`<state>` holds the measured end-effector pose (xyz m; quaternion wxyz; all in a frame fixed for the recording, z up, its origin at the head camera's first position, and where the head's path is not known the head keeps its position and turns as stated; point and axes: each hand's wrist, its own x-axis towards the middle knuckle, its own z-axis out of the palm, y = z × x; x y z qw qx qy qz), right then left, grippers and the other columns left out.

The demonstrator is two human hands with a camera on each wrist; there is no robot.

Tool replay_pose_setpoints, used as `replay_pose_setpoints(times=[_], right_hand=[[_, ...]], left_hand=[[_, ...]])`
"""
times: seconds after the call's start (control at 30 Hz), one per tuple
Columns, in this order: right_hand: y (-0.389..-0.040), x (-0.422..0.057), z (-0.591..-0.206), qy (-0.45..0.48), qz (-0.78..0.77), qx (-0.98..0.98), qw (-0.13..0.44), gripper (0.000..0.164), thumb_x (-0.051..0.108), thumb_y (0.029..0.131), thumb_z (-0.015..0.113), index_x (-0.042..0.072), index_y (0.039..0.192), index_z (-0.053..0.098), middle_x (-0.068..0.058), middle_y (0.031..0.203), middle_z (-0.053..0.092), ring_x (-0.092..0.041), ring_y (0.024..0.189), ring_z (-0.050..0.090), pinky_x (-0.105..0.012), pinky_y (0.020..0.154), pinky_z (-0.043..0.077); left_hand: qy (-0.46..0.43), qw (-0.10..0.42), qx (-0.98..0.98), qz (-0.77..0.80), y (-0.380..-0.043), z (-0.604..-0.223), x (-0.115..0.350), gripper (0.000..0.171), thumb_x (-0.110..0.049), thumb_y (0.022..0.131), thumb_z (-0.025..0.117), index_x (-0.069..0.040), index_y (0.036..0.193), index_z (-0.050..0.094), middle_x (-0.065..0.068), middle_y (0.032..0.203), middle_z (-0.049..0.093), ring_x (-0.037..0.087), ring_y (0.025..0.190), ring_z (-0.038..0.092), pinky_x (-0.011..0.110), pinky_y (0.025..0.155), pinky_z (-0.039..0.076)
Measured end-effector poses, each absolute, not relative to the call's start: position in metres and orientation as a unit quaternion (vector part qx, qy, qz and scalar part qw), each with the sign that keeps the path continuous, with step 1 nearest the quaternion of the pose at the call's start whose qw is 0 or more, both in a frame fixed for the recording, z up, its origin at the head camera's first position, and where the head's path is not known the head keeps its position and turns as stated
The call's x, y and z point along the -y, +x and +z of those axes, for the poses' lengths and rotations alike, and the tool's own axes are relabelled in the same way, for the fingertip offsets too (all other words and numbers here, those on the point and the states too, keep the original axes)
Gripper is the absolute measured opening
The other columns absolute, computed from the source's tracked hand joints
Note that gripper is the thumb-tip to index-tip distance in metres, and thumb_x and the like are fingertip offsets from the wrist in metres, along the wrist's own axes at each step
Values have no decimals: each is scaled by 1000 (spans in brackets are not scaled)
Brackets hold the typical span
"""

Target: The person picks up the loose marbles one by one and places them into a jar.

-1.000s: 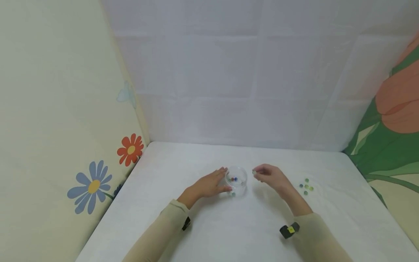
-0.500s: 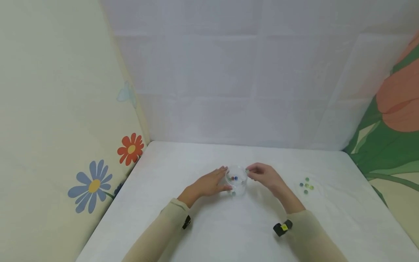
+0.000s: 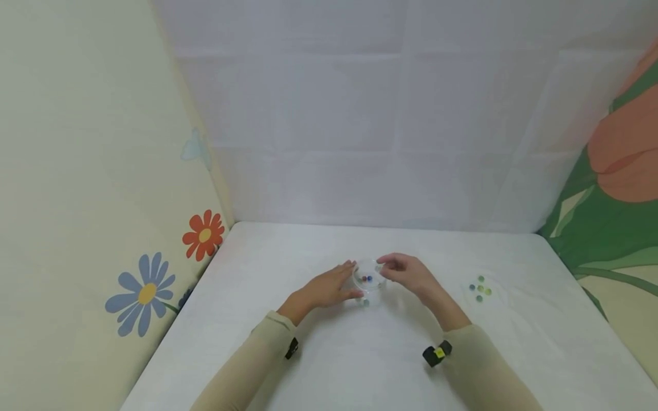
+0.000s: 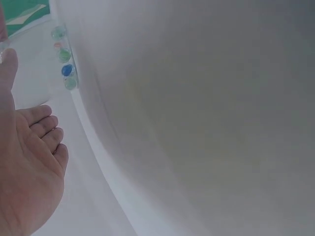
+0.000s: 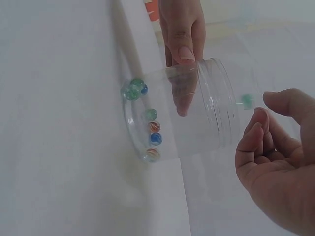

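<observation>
A clear threaded jar (image 5: 197,113) stands upright on the table, with several glass marbles (image 5: 155,137) of green, blue and orange at its bottom. My left hand (image 3: 326,288) holds the jar's side, thumb on the near side and fingers round the far left; in its wrist view the palm faces the jar. My right hand (image 3: 408,274) is at the jar's mouth. In the right wrist view its thumb and fingertips are parted, and a blurred green marble (image 5: 247,101) is in the air just off them, over the opening.
To the right on the white table (image 3: 514,354) lies a small cluster of green, blue and yellowish marbles (image 3: 480,289). A white cloth (image 3: 319,114) hangs behind the table. Flower-patterned panels (image 3: 77,171) flank it on both sides.
My right hand has moved left, carrying a marble from beside the jar to its mouth, and has let it go there. The left hand has stayed on the jar.
</observation>
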<state>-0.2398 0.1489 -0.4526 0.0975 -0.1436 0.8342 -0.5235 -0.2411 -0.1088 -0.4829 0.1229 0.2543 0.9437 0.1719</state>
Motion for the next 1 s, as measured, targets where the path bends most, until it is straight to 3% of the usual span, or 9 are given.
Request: replay_pose_setpoints(times=[0.6, 0.8, 1.0], right_hand=[[-238, -157, -450, -130, -513, -841, 110, 36, 23, 98, 68, 10, 132, 64, -7, 105, 67, -22, 99, 62, -43, 91, 55], [-235, -171, -451, -118, -501, -851, 105, 39, 24, 98, 69, 9, 134, 63, -7, 105, 67, -22, 100, 62, -37, 88, 54], [-233, -187, -455, -99, -494, -858, 104, 42, 26, 98, 70, 9, 135, 61, -7, 107, 67, -21, 100, 62, -39, 90, 55]], left_hand=[[254, 122, -943, 176, -242, -483, 109, 89, -66, 98, 50, -13, 163, 21, 9, 169, 19, 26, 156, 17, 44, 126, 21], [257, 115, -944, 172, -243, -486, 109, 89, -67, 97, 50, -11, 162, 24, 11, 168, 21, 26, 155, 19, 44, 125, 22], [262, 110, -944, 169, -243, -487, 109, 90, -68, 97, 49, -10, 162, 23, 11, 168, 21, 26, 155, 19, 42, 126, 21]])
